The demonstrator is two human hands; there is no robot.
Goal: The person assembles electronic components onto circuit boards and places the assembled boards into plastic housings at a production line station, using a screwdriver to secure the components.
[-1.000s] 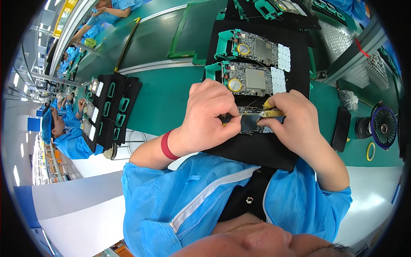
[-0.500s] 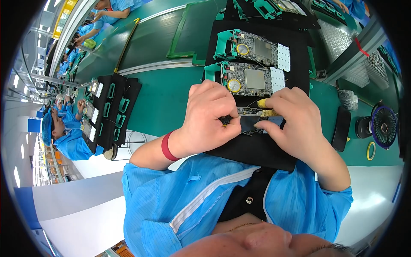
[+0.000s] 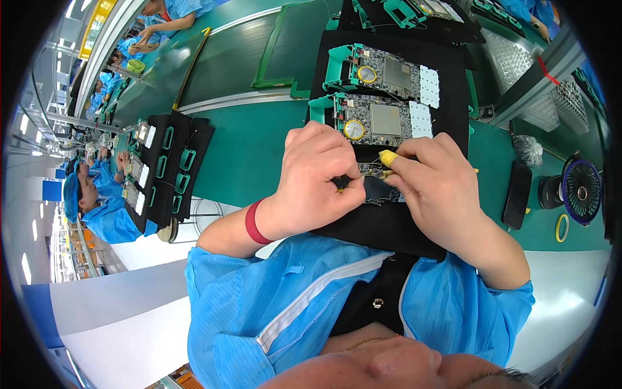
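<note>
Right grip (image 3: 435, 181), circuit board (image 3: 371, 168) beneath

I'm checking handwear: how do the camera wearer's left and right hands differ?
The left hand has a red band at its wrist; the right hand shows none. The right hand has a yellow fingertip cover; none shows on the left hand. Both are over the same circuit board.

Green bench (image 3: 246, 149): black mat (image 3: 379, 227), black slab (image 3: 516, 194), fan (image 3: 581, 192), yellow tape roll (image 3: 558, 228).
</note>
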